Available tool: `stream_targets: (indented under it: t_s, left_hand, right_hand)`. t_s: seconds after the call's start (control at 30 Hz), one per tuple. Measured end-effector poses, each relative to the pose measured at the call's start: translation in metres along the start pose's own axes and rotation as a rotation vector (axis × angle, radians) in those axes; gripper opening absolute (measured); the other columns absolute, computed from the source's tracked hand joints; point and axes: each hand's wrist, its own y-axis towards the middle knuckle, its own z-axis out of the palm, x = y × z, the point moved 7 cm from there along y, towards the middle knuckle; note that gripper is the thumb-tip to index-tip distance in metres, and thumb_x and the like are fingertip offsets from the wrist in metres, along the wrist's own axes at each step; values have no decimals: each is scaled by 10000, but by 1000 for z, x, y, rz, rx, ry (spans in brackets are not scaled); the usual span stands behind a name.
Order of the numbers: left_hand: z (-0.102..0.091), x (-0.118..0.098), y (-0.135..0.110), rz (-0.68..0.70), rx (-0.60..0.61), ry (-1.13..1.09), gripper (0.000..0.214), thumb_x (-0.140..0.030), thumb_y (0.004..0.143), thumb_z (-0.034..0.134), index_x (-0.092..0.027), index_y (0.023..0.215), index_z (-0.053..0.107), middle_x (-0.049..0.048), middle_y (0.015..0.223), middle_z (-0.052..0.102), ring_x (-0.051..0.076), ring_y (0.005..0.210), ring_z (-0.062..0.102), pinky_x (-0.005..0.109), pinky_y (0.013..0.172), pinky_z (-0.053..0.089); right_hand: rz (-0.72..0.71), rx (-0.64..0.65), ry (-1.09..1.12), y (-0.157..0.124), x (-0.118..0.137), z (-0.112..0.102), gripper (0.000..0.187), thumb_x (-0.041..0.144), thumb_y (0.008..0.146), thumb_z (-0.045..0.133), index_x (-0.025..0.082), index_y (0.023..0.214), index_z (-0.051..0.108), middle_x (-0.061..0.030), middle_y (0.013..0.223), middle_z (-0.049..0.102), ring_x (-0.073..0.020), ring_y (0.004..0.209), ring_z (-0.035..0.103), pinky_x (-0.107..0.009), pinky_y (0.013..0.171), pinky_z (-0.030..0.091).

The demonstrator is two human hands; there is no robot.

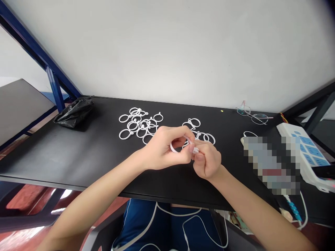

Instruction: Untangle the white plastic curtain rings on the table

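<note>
Both hands work on one ring above the near-middle of the black table (78, 153). The left hand (167, 148) is closed around a white plastic ring (172, 147), thumb under and fingers over, holding it just off the tabletop. The right hand (206, 160) is curled and touches the left, its thumb and forefinger pinching a small white clip piece (195, 150) at the ring's edge. Whether that piece is seated on the ring I cannot tell, as the fingers cover the joint.

Progress, as a judgement:
- The larger heap of rings (138, 126) lies spread left of the hands, well apart from them.
- The smaller heap of rings (202, 135) sits just behind the hands.
- Some rings in both heaps show a little tab (too small to sort finished from unfinished), so the split between done and left is unclear.
- One ring is in hand, and a good many lie on the table.

Around it:
- a crumpled black plastic bag (74, 113) at far left
- eyeglasses (252, 117) near the wall
- a white-and-blue power strip (306, 150) at right
- white cables (170, 213) hanging below the table edge
</note>
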Motion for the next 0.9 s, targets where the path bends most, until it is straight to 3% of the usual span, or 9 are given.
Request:
stream_targets:
  t_s: [0.33,0.9]
  left_hand:
    - [-5,-7,0,4,112,92,63,-214,813,514,-176,774,547,-78,518,322,67,472,287,191,464,310]
    - [-4,-8,1,-22,124,46,68,-193,795,502,-178,740,540,-79,499,337,65,456,285,197,451,301]
  right_hand:
    - [-46,40,44,-1,3,3,174,201,969,319,238,847,438,28,542,433,-148,454,378,-267,464,367]
    - [-42,44,45,2,8,4,205,217,986,304,234,825,430,24,554,456,-136,454,401,-256,445,367]
